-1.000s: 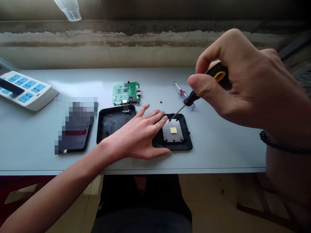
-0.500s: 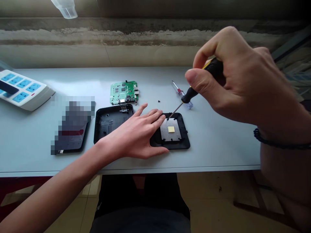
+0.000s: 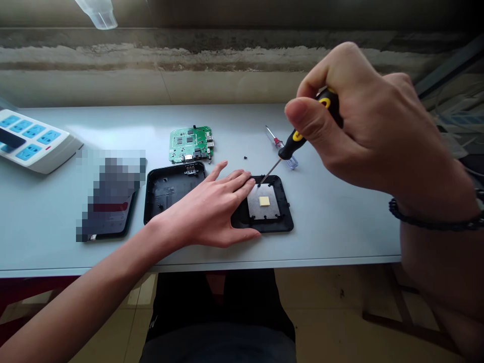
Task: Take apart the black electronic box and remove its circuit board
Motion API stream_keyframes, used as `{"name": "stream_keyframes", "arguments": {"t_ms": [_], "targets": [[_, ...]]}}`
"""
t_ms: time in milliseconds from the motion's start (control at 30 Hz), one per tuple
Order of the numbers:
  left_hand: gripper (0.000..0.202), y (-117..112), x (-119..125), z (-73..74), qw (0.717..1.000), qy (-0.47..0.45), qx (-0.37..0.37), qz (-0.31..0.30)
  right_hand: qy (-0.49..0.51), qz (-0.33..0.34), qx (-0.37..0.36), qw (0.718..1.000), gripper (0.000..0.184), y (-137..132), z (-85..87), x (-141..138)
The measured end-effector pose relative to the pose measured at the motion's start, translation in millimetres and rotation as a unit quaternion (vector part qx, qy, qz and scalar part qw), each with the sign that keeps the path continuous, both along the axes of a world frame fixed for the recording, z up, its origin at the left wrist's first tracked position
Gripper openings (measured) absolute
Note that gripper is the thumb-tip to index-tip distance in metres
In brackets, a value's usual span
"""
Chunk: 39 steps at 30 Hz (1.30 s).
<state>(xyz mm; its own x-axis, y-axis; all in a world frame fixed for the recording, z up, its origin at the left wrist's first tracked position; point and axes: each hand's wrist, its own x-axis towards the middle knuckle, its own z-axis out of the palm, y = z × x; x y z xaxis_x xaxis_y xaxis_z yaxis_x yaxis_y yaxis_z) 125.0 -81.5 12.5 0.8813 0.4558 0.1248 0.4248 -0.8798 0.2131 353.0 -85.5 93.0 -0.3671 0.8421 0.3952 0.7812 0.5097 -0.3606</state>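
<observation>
Pressing down on a black plastic case half with the left hand, fingers spread flat across the case's 9 o'clock side. Gripping a black-and-yellow screwdriver in the right hand, fingers closed tight around the handle, with the thin shaft slanting toward 7 o'clock. Tip at the 11 o'clock corner of a metal plate seated in the case, touching or just above it; too small to tell which. Small yellow pad stuck at the plate's centre.

Judging by the layout, partway through taking things apart: green circuit board already out and lying on the bench at about 11 o'clock from the plate, and black cover off, hollow side up, at 9 o'clock. One small black screw lying at 12 o'clock. Plate not yet lifted, with dark spots at its other corners, perhaps more screws, though too small to tell. Second screwdriver, clear-handled, at 1 o'clock. Farther out, a blurred dark slab at 9 o'clock and a power strip with blue sockets at 10 o'clock.
</observation>
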Motion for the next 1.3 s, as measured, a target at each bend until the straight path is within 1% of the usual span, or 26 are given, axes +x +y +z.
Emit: {"name": "stream_keyframes", "arguments": {"t_ms": [67,133,233,267,333,367,467,500,533,633,700,767,833,900,967,1033,1067,1133,1200,1300], "targets": [[0.07,0.0,0.3,0.0,1.0,-0.001,0.001,-0.002,-0.005,-0.001,-0.022,1.0,0.021,-1.4,1.4,1.5],[0.071,0.2,0.5,-0.2,1.0,-0.001,0.001,-0.004,-0.015,0.02,-0.032,0.999,0.015,-3.6,4.2,4.0],[0.072,0.6,0.5,-0.6,1.0,-0.001,0.0,-0.004,-0.028,0.077,-0.012,0.997,0.009,-5.4,7.6,6.1],[0.072,0.6,0.4,-0.7,1.0,0.0,-0.001,-0.005,-0.032,0.084,-0.004,0.996,0.007,-5.2,7.9,5.9],[0.072,0.6,0.4,-0.4,1.0,-0.001,-0.002,-0.005,-0.031,0.073,0.009,0.997,0.005,-3.8,6.5,4.5],[0.072,0.5,0.4,-0.2,1.0,-0.001,-0.002,-0.004,-0.028,0.06,0.014,0.998,0.007,-2.7,5.2,3.5],[0.071,0.2,0.2,0.7,1.0,0.001,-0.001,-0.001,-0.024,0.026,0.042,0.999,0.027,0.3,0.9,1.3],[0.071,0.1,0.1,0.9,1.0,0.001,0.0,0.0,-0.027,0.018,0.048,0.998,0.03,0.7,0.1,1.1],[0.071,0.1,-0.1,1.0,1.0,0.0,0.0,0.0,-0.031,0.009,0.048,0.998,0.029,0.6,-0.1,1.1],[0.071,0.3,-0.7,0.6,1.0,-0.005,-0.001,-0.002,-0.039,-0.003,0.021,0.999,0.017,-2.3,2.1,2.8],[0.071,0.5,-0.9,0.0,1.0,-0.006,-0.003,-0.004,-0.044,0.026,0.003,0.999,0.013,-4.9,4.4,4.6],[0.071,0.7,-1.0,-0.6,1.0,-0.006,-0.003,-0.005,-0.046,0.071,-0.001,0.996,0.012,-6.3,5.5,5.8],[0.071,0.7,-0.8,-1.1,1.0,-0.006,-0.003,-0.006,-0.041,0.085,0.005,0.996,0.01,-5.7,4.8,5.6],[0.072,0.6,-0.6,-1.2,1.0,-0.007,-0.002,-0.007,-0.032,0.056,0.017,0.998,0.007,-3.2,2.7,3.9],[0.072,0.2,-0.7,-0.9,1.0,-0.006,-0.002,-0.006,-0.024,0.024,0.029,0.999,0.018,-0.2,0.5,1.6],[0.072,-0.1,-1.0,-0.5,1.0,-0.004,-0.002,-0.004,-0.018,0.012,0.028,0.999,0.028,1.4,-0.4,0.1],[0.072,-0.2,-1.3,-0.4,1.0,-0.004,-0.002,-0.003,-0.018,0.01,0.021,1.0,0.027,1.2,-0.1,-0.2],[0.071,-0.1,-1.6,-0.4,1.0,-0.006,-0.001,-0.003,-0.022,0.01,0.005,1.0,0.02,-0.9,1.7,0.5],[0.071,0.3,-1.7,-0.7,1.0,-0.007,0.0,-0.004,-0.028,0.033,0.001,0.999,0.014,-3.9,4.0,2.5],[0.072,0.9,-1.3,-1.0,1.0,-0.005,0.002,-0.003,-0.037,0.093,0.012,0.995,0.011,-5.3,5.0,6.0]]}}
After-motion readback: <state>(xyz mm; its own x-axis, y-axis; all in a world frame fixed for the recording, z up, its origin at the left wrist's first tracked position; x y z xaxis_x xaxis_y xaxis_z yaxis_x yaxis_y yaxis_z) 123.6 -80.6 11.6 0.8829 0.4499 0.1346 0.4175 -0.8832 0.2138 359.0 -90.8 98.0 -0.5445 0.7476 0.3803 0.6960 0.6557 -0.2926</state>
